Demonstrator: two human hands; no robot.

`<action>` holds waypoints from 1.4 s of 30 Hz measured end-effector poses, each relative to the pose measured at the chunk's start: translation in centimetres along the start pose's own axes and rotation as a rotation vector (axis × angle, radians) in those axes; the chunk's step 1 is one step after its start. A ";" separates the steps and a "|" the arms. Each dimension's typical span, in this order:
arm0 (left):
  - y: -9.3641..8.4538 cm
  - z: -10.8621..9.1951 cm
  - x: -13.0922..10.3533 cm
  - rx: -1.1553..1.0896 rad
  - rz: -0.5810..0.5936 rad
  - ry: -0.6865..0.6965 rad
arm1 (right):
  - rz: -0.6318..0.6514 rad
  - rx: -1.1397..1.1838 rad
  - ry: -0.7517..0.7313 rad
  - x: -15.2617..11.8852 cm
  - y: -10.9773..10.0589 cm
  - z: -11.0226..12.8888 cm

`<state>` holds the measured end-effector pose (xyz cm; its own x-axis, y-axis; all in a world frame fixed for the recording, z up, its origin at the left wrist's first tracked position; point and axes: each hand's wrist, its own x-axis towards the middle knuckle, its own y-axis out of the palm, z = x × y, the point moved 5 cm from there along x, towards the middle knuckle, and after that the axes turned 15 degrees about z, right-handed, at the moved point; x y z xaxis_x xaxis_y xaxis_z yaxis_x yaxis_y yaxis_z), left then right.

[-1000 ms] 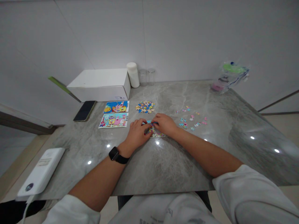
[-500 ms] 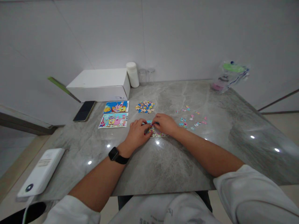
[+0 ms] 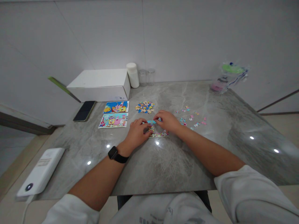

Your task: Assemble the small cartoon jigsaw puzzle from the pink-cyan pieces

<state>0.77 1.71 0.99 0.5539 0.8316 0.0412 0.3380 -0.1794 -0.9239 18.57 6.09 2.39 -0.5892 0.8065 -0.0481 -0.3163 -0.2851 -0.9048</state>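
Observation:
A partly assembled jigsaw puzzle (image 3: 160, 133) lies flat on the grey marbled table between my hands. My left hand (image 3: 139, 132) rests at its left side, fingers curved and apart, touching its edge. Over the upper edge of the puzzle is my right hand (image 3: 167, 120), thumb and forefinger bent together; whatever is between them is too small to make out. Loose pink and light-blue pieces (image 3: 182, 121) are scattered to the right. Behind the puzzle sits a heap of blue and yellow pieces (image 3: 145, 107). Two cartoon picture cards, an upper one (image 3: 116, 107) and a lower one (image 3: 113, 120), lie to the left.
At the back left stand a white box (image 3: 98, 85), a white bottle (image 3: 132, 75) and two clear glasses (image 3: 146, 77). A phone (image 3: 84, 111) lies beside the box. A white power bank (image 3: 41, 172) is at the left edge, a plastic bag (image 3: 227, 77) at the back right.
My right hand has moved slightly up and to the right, away from my left fingers, uncovering more of the puzzle. My left hand has hardly moved.

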 end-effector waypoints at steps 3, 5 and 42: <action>-0.5 0.3 0.1 -0.078 -0.069 0.022 | -0.104 0.070 0.010 -0.2 -1.5 -0.8; -0.9 0.5 0.1 -0.114 -0.117 0.030 | -0.164 0.101 0.017 -0.4 -2.8 -1.2; -1.9 0.3 0.1 -0.254 -0.184 0.047 | -0.120 -0.066 0.457 -10.9 -16.2 -10.0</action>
<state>-0.05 2.26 2.63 0.4979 0.8384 0.2218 0.6117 -0.1582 -0.7751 37.54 7.14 13.34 -0.1589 0.9812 -0.1095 -0.3050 -0.1542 -0.9398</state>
